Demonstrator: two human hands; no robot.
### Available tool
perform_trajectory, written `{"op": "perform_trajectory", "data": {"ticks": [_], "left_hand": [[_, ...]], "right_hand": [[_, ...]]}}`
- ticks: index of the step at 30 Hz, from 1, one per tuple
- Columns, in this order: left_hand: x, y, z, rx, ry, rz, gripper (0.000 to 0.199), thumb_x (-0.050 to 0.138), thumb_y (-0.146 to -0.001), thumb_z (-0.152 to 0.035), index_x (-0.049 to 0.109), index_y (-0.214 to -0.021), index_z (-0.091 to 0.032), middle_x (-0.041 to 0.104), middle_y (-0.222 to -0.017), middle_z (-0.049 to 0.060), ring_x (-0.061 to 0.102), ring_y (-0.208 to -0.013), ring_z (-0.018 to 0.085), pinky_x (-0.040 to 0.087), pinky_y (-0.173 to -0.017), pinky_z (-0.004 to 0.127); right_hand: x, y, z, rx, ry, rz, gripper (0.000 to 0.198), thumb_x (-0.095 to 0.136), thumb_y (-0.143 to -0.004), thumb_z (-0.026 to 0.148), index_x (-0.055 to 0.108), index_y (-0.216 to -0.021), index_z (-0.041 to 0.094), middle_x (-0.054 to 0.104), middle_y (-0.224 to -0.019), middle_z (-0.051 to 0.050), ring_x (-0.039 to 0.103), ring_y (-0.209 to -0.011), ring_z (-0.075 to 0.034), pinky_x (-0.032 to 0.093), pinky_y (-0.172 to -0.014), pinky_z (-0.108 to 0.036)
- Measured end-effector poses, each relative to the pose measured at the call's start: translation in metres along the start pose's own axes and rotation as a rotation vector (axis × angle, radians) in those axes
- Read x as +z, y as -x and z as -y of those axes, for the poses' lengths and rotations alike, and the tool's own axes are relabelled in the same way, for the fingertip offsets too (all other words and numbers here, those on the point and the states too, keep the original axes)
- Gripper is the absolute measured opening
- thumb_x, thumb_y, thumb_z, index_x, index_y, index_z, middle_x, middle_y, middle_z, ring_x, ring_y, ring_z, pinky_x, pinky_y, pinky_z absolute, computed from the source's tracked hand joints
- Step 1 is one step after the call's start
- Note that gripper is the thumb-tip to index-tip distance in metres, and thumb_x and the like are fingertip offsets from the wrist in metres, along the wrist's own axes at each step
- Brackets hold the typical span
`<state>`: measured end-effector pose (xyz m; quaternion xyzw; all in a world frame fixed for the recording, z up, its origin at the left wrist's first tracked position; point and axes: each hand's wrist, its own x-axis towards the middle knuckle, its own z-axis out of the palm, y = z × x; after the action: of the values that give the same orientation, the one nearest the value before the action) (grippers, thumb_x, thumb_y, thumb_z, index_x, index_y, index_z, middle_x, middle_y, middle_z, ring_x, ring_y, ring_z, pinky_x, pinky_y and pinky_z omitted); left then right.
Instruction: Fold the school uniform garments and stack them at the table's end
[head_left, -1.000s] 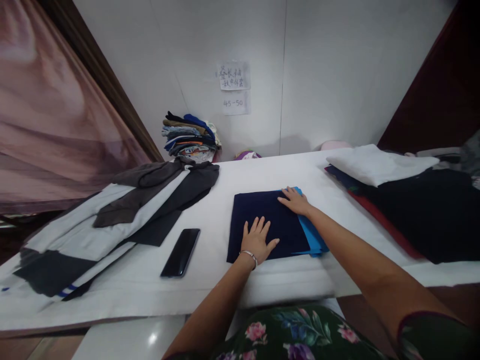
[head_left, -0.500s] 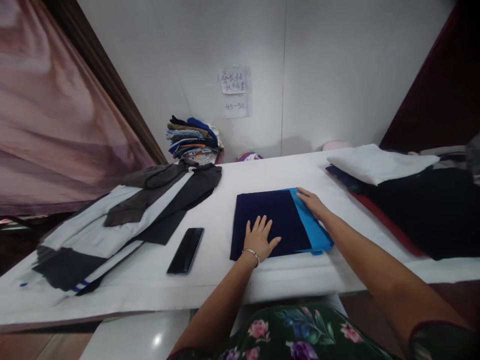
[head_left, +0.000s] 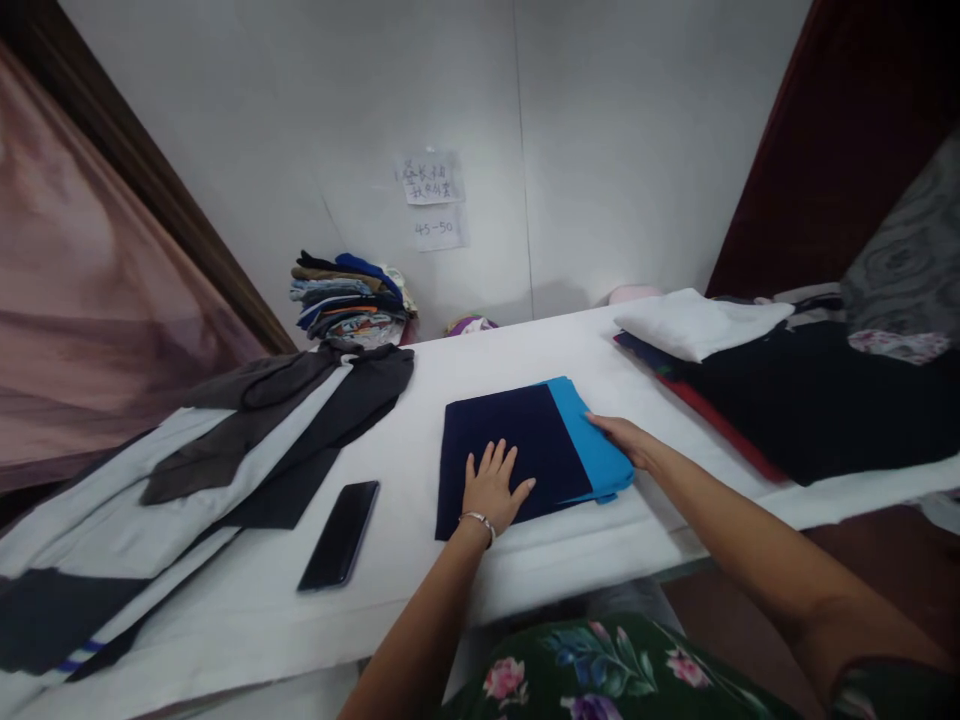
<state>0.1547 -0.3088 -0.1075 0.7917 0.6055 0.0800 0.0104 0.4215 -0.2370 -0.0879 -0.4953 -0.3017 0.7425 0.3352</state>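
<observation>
White table cloth [head_left: 480, 355] stretches at 12 o'clock beyond the flat, folded navy-and-bright-blue fabric garment [head_left: 544, 430], which lies near the table's front edge, long axis roughly 9 to 3, blue end at 3; left hand [head_left: 493, 488] lies spread on the navy; right hand [head_left: 621, 438] touches the blue edge, whether pinching I cannot tell

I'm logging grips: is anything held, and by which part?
The left hand lies flat on the folded cloth, gripping nothing; the right hand is at the cloth's blue edge; whether it grips cannot be told.
</observation>
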Motion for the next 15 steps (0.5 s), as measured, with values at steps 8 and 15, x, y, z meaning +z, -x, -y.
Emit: {"op": "perform_trajectory", "data": {"ticks": [8,15], "left_hand": [[-0.002,-0.008,0.007,-0.023,0.055,0.007,0.061,0.04,-0.088,-0.053,0.041,-0.14,-0.021,0.03,-0.15,0.008,0.021,-0.14,0.027,0.011,-0.112,0.056],[-0.018,-0.03,0.085,-0.309,0.357,-0.146,0.06,0.043,-0.081,-0.054,0.053,-0.127,-0.015,0.042,-0.143,0.012,0.037,-0.133,0.027,0.03,-0.109,0.041]], "right_hand": [[0.007,-0.003,-0.004,0.082,-0.103,0.172,0.046,0.057,-0.083,0.051,0.061,-0.109,0.014,0.072,-0.094,-0.012,0.069,-0.086,-0.026,0.056,-0.078,-0.041],[0.01,0.0,-0.003,-0.233,-0.026,0.164,0.039,0.068,-0.075,0.029,0.058,-0.113,0.025,0.071,-0.101,-0.003,0.066,-0.097,-0.023,0.05,-0.09,-0.041]]}}
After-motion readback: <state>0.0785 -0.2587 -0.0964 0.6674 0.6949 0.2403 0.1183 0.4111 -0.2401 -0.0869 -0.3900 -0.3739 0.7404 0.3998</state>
